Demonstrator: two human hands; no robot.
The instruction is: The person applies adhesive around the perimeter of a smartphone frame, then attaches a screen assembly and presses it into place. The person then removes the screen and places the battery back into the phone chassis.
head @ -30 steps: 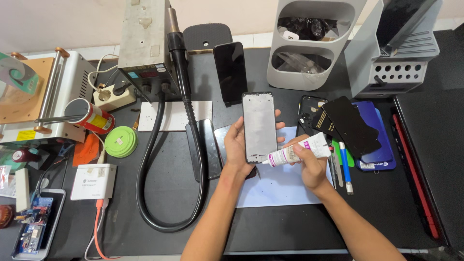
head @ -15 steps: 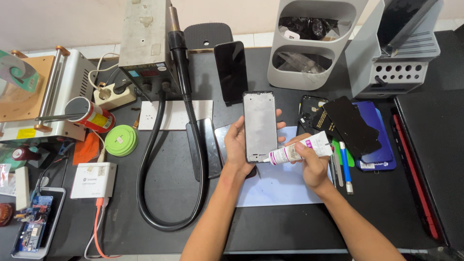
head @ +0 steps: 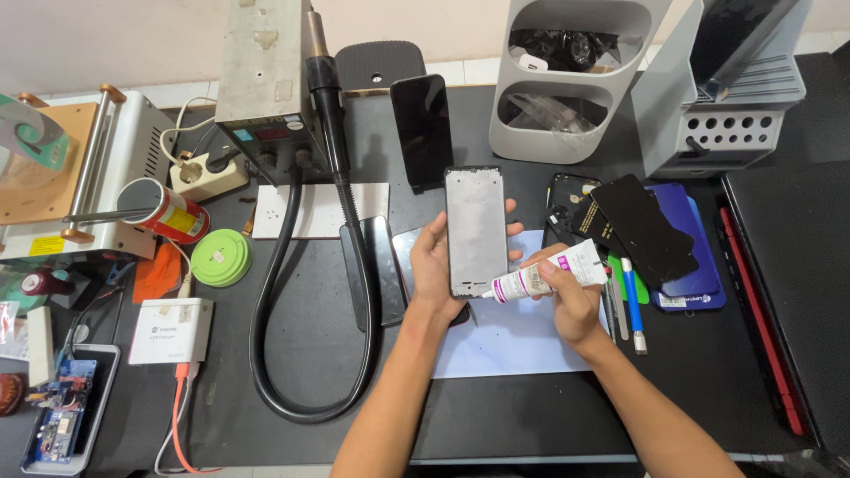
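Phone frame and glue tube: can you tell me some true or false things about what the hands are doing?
1. The left hand holds the phone frame up off the table. True.
2. The right hand holds a screwdriver. False: it holds a white glue tube.
3. The tube's tip meets the frame's lower edge. True.
4. The round green lid lies right of the hands. False: it lies to their left.
5. A black hose loops across the table. True.

- Your right hand (head: 567,296) gripped a white glue tube (head: 547,274) with a purple-printed label.
- Dark phone screen (head: 423,128) stood upright behind.
- Red can (head: 168,211), yellow label, lay left.
- White box (head: 171,330), small grey label, sat below it.
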